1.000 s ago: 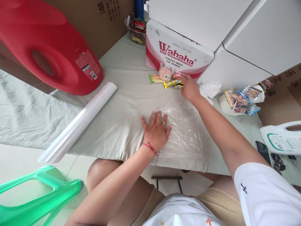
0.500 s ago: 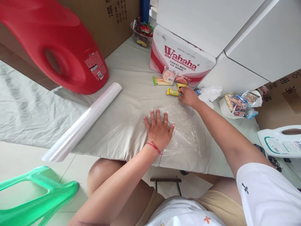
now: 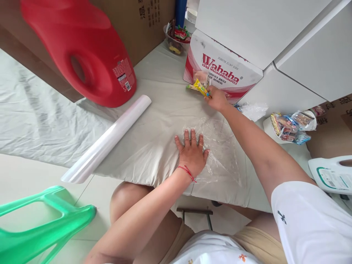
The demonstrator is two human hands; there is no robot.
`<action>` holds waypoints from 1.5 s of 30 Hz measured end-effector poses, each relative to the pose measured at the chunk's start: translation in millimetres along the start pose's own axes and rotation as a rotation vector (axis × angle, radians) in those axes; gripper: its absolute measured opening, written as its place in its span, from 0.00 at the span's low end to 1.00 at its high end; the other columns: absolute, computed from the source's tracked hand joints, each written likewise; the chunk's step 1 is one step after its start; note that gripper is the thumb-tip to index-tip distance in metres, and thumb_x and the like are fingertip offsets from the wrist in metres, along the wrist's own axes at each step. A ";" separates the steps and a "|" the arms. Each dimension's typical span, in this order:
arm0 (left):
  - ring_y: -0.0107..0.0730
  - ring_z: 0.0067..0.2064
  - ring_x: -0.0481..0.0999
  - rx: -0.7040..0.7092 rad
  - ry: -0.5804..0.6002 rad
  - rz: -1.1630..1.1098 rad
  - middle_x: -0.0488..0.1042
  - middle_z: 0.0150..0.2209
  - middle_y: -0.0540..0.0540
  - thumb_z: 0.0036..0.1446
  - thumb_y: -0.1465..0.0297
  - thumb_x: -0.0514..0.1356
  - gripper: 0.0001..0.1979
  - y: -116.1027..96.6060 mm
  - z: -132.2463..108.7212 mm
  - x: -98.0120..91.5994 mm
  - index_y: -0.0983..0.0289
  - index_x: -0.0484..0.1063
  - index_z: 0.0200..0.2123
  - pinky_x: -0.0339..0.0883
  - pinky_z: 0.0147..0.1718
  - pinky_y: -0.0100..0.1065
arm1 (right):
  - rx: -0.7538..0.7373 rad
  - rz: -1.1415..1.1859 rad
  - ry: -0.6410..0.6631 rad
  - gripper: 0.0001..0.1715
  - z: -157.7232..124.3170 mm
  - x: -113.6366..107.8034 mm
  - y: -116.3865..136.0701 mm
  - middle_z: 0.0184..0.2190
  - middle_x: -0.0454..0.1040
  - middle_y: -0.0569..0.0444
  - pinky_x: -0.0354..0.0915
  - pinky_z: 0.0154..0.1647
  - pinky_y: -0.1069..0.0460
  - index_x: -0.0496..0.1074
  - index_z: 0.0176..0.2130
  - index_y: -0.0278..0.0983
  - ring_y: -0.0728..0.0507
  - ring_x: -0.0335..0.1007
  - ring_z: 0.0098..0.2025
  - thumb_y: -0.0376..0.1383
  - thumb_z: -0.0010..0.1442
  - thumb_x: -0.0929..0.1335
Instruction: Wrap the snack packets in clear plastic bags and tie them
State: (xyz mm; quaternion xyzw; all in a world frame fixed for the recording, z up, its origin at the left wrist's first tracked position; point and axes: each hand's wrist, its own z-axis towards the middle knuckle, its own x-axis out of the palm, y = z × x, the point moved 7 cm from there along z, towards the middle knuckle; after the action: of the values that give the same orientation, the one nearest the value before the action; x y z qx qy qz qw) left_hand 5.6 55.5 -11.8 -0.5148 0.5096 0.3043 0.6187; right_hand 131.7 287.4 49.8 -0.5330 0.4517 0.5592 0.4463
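My left hand (image 3: pixel 191 156) lies flat with fingers spread on a sheet of clear plastic film (image 3: pixel 220 150) over the grey-green cloth. Farther back, my right hand (image 3: pixel 217 98) is closed on a small yellow snack packet (image 3: pixel 201 88), raised in front of the Wahaha box (image 3: pixel 222 68). Behind that packet, a pinkish wrapped snack (image 3: pixel 200 76) and a green-edged snack show in part; whether my fingers touch them I cannot tell. Right of my right wrist lies a crumpled clear bag (image 3: pixel 254 111).
A shiny film roll (image 3: pixel 110 137) lies left of my left hand, beside a big red jug (image 3: pixel 101 69). Bowls of snacks stand at the back (image 3: pixel 176 46) and right (image 3: pixel 271 128). A white bottle (image 3: pixel 330 178) is far right, a green stool (image 3: pixel 52 220) lower left.
My right hand has moved back and left, lifting the yellow packet toward the other snacks by the box. My left hand still lies flat on the film. The view has shifted slightly.
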 end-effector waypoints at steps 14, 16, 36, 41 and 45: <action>0.65 0.77 0.40 0.019 -0.005 0.017 0.46 0.76 0.69 0.71 0.53 0.44 0.35 -1.9 -0.4 -2.9 0.64 0.54 0.74 0.29 0.67 0.76 | -0.115 -0.142 0.195 0.23 0.5 13.0 20.3 0.56 0.75 0.42 0.64 0.45 0.47 0.71 0.54 0.37 0.37 0.73 0.49 0.40 0.60 0.69; 0.65 0.77 0.40 0.018 -0.015 0.010 0.46 0.76 0.68 0.71 0.53 0.45 0.35 -1.8 -0.6 -3.3 0.64 0.55 0.74 0.28 0.67 0.76 | -0.170 -0.157 0.238 0.22 -5.4 7.9 20.4 0.53 0.76 0.43 0.64 0.43 0.47 0.74 0.52 0.37 0.36 0.73 0.49 0.42 0.60 0.70; 0.61 0.76 0.45 0.029 -0.078 -0.030 0.50 0.75 0.69 0.71 0.53 0.45 0.33 0.6 -0.3 -5.0 0.63 0.60 0.72 0.27 0.67 0.75 | 0.055 0.134 0.275 0.29 -22.6 7.7 16.0 0.42 0.77 0.41 0.69 0.46 0.46 0.75 0.44 0.29 0.38 0.74 0.44 0.51 0.56 0.76; 0.56 0.76 0.47 0.033 -0.089 -0.088 0.51 0.75 0.63 0.73 0.53 0.37 0.33 0.9 -1.4 -9.0 0.59 0.60 0.72 0.28 0.68 0.73 | 0.123 0.626 0.198 0.21 -108.6 -35.8 -19.7 0.33 0.70 0.52 0.65 0.33 0.48 0.74 0.38 0.38 0.43 0.67 0.34 0.52 0.58 0.73; 0.56 0.77 0.45 0.035 -0.084 -0.081 0.47 0.76 0.63 0.73 0.54 0.40 0.32 0.8 -0.3 -9.7 0.59 0.56 0.73 0.31 0.68 0.74 | 0.163 0.695 0.272 0.24 -187.8 -44.7 -34.2 0.28 0.64 0.58 0.57 0.28 0.51 0.73 0.38 0.39 0.47 0.59 0.28 0.54 0.52 0.75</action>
State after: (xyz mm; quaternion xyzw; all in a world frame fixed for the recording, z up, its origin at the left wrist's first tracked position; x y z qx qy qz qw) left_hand 1.9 56.9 -2.9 -0.5108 0.4672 0.2915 0.6602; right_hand 203.0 109.0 89.0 -0.3804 0.7035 0.5634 0.2071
